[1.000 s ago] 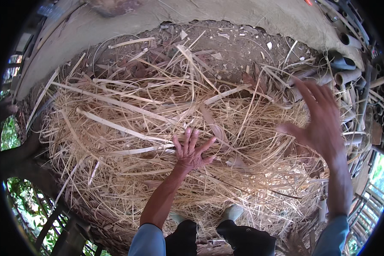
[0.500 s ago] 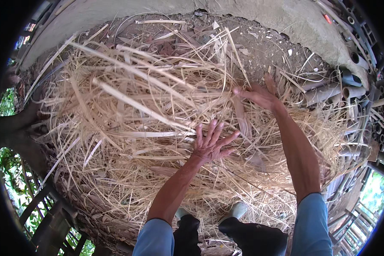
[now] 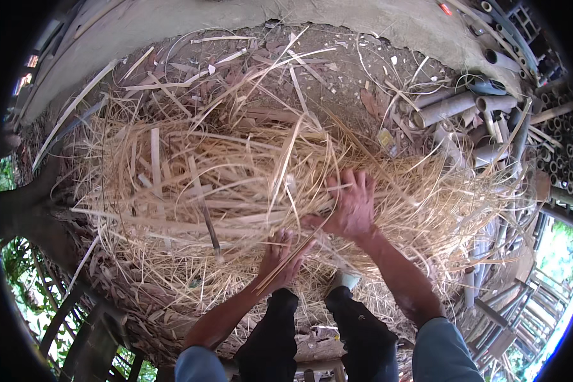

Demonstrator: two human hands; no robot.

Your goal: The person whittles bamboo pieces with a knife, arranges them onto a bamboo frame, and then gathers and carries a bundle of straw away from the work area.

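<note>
A wide, loose heap of pale, thin bamboo strips (image 3: 229, 172) spreads in front of my feet. My right hand (image 3: 351, 207) presses down into its near middle, fingers close together and bent over the strips, thumb toward the left. Lower and to the left, my left hand (image 3: 280, 258) curls into the heap's near edge, with a few thin strips crossing over it. Its fingertips are partly hidden among the strips and slightly blurred. The two hands are close together, with tangled strips between them.
Cut bamboo tubes (image 3: 445, 109) lie at the right, with stacked bamboo (image 3: 557, 149) beyond. A grey earthen ledge (image 3: 235, 14) curves along the far side. Dry leaves (image 3: 134, 318) cover the near left ground. Dark wooden posts (image 3: 32, 204) stand at the left.
My right hand has come nearer and left; my left hand has drawn back toward my legs. The fingers of both have gone from spread to bent. Strips in the heap have shifted, uncovering far-side soil.
</note>
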